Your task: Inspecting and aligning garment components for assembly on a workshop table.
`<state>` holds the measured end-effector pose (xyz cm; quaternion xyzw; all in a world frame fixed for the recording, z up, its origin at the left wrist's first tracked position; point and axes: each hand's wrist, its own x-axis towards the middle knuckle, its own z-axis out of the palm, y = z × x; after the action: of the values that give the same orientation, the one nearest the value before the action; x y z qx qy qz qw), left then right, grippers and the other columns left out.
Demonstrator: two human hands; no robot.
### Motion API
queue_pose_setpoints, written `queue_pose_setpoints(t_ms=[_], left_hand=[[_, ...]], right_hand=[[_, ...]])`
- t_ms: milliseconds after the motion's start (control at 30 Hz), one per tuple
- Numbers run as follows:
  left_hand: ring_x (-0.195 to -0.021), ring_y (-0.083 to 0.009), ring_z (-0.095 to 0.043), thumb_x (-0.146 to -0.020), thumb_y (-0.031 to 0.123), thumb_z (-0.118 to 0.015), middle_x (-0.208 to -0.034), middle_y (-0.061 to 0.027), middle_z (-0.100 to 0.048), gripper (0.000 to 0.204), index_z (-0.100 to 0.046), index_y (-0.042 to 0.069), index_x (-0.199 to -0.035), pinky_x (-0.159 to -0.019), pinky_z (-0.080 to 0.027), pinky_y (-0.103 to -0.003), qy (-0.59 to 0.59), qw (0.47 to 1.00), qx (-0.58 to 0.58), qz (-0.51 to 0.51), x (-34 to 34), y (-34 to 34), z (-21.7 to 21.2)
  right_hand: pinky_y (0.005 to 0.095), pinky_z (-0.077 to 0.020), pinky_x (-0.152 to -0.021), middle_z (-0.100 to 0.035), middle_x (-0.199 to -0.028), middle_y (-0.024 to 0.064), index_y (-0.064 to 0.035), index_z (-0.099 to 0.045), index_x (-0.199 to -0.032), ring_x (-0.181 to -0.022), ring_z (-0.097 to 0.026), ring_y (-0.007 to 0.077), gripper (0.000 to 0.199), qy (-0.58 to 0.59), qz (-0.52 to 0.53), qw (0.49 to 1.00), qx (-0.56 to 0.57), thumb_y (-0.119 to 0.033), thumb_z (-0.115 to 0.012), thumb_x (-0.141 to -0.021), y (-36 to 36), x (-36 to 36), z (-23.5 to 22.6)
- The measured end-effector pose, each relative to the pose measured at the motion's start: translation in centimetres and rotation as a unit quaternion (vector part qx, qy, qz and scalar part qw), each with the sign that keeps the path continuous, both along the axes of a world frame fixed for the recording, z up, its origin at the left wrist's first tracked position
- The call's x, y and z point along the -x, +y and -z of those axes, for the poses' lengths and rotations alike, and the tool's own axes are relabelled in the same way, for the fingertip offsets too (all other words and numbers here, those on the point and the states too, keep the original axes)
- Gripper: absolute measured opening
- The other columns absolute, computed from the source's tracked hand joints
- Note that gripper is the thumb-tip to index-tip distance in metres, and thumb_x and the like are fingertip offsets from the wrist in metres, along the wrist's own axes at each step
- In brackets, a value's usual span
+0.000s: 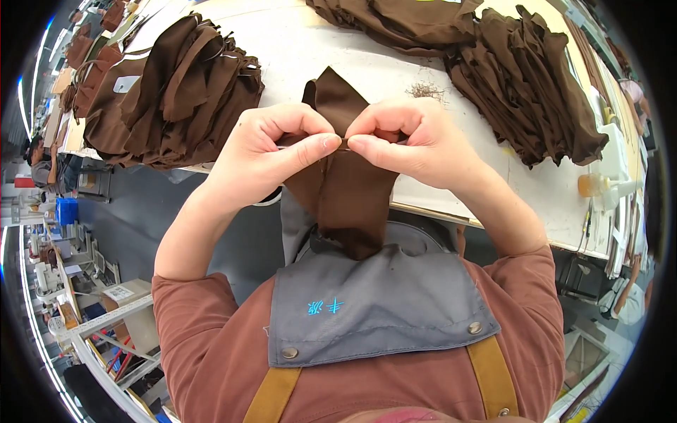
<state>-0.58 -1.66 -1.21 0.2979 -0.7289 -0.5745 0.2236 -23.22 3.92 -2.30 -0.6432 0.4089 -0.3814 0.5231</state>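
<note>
A brown piece of fabric (354,197) hangs from my two hands over the near edge of the table, its lower end falling in front of my apron. My left hand (278,144) pinches its edge between thumb and forefinger. Close beside it, my right hand (405,137) pinches the same edge, the thumb tips almost touching. Beyond my hands a folded corner of the cloth (331,95) sticks up above the table. What lies right between the fingertips is too small to make out.
A pile of brown fabric pieces (176,99) lies on the pale table (282,42) at the left. Another brown pile (525,84) covers the right, with more cloth (409,25) at the back. Dark thread scraps (425,92) lie between. A small amber bottle (594,185) stands at the right edge.
</note>
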Motion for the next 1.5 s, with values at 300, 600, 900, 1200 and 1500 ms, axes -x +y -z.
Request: queue_pose_setpoints(t_ms=[300,600,900,1200,1500], left_hand=[[-0.073,-0.0026,-0.046,-0.101,0.014,-0.049,-0.079,0.0035,-0.054,0.021,-0.063,0.0,-0.107,-0.066,-0.036,-0.018,0.11,0.966,0.13,-0.196,-2.6,0.0,0.6],[-0.067,-0.0095,-0.054,-0.09,0.006,-0.062,-0.116,-0.0096,-0.057,0.027,-0.061,0.004,-0.117,-0.065,-0.045,-0.023,0.039,0.928,0.315,-0.195,0.5,2.9,0.0],[-0.088,-0.0132,-0.053,-0.09,0.009,-0.065,-0.115,-0.0064,-0.051,0.027,-0.06,0.008,-0.117,-0.071,-0.044,-0.025,0.032,0.944,0.305,-0.122,2.2,1.8,-0.6],[-0.104,-0.0402,-0.058,-0.09,0.013,-0.061,-0.114,-0.0236,-0.058,0.046,-0.044,0.002,-0.131,-0.089,-0.048,-0.04,0.043,0.942,0.271,-0.195,3.5,0.7,0.4],[-0.094,-0.0166,-0.065,-0.095,0.007,-0.045,-0.109,-0.0108,-0.065,0.037,-0.051,0.005,-0.131,-0.081,-0.054,-0.028,0.297,0.944,0.122,-0.074,-12.1,-10.8,-15.0]], right_hand=[[0.0204,-0.0439,-0.075,-0.068,-0.09,-0.0001,-0.0002,-0.071,-0.097,-0.082,-0.057,0.0051,0.013,-0.065,0.107,0.992,-0.02,-0.01,-0.068,-0.089,-0.5,1.5,1.1],[0.0185,-0.0389,-0.068,-0.063,-0.086,-0.0028,-0.0006,-0.068,-0.091,-0.078,-0.052,0.003,0.007,-0.099,0.099,0.99,-0.025,-0.007,-0.066,-0.089,-0.4,0.4,1.1],[0.0146,-0.0344,-0.06,-0.06,-0.079,-0.0077,-0.0026,-0.068,-0.093,-0.069,-0.047,-0.0017,0.008,-0.119,0.163,0.978,0.052,-0.009,-0.068,-0.09,0.3,0.9,0.3],[0.0166,-0.0395,-0.067,-0.064,-0.088,-0.0029,-0.003,-0.065,-0.113,-0.076,-0.051,0.0021,0.025,-0.098,0.2,0.949,0.223,-0.011,-0.068,-0.09,-2.2,-2.1,-4.3],[0.0252,-0.0404,-0.082,-0.055,-0.125,0.0045,-0.0074,-0.064,-0.113,-0.109,-0.053,0.0136,0.027,0.106,0.356,0.893,0.255,-0.01,-0.067,-0.087,-2.8,4.9,2.0]])
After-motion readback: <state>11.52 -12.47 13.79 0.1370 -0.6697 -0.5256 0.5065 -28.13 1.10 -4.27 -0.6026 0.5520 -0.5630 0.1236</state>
